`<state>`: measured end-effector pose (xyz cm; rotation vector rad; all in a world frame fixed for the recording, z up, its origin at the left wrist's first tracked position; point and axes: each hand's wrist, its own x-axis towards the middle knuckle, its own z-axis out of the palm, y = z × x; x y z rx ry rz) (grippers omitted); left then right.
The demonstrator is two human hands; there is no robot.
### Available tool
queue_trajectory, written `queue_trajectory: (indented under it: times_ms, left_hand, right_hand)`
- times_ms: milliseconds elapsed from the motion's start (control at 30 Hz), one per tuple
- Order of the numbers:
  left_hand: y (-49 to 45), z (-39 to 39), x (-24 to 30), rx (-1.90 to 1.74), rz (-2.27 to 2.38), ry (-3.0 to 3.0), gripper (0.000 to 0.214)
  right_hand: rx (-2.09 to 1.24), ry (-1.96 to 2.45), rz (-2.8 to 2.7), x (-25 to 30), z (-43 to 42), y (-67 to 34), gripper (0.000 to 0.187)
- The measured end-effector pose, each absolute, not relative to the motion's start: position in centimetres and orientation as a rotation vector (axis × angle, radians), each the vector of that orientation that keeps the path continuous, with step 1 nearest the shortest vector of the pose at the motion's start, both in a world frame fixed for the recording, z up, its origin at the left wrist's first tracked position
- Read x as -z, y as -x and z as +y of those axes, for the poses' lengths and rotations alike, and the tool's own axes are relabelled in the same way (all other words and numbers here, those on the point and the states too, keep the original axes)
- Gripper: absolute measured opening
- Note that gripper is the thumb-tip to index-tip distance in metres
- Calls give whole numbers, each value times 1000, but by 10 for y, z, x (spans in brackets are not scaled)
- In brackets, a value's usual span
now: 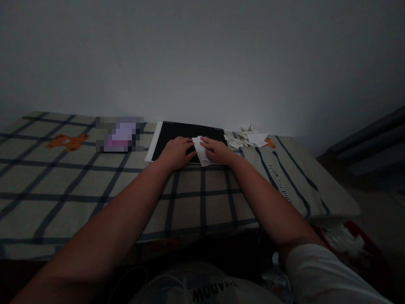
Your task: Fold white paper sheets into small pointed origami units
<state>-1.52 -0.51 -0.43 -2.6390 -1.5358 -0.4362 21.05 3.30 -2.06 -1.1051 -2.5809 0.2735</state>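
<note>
A small piece of folded white paper point(199, 148) lies over the front part of a black spiral-punched pad point(186, 130). My right hand point(220, 152) has its fingers on the paper from the right, closed on its edge. From the left, my left hand point(177, 153) rests on the pad, thumb and fingers apart, the tips touching or very near the paper's left edge. Just right of the pad sits a heap of folded white paper pieces point(247, 137), some with pointed shapes.
A checked cloth point(186, 207) with orange bear prints covers the table. To the left lies a flat, phone-like object point(122, 135), blurred by pixels. A wall stands right behind the table. Below the right corner is a red container point(373, 245) with white crumpled stuff.
</note>
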Motion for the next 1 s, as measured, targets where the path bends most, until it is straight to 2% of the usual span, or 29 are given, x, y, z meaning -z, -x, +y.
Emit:
queue_trajectory:
  times_ms: [200, 1000]
  left_hand:
    - [15, -8, 5, 426, -1551, 2640, 50]
    - [12, -15, 0, 383, -1608, 2594, 52]
  right_hand:
    - [-242, 1089, -2611, 16, 28, -208, 51]
    - [-237, 1215, -2703, 7, 16, -199, 53]
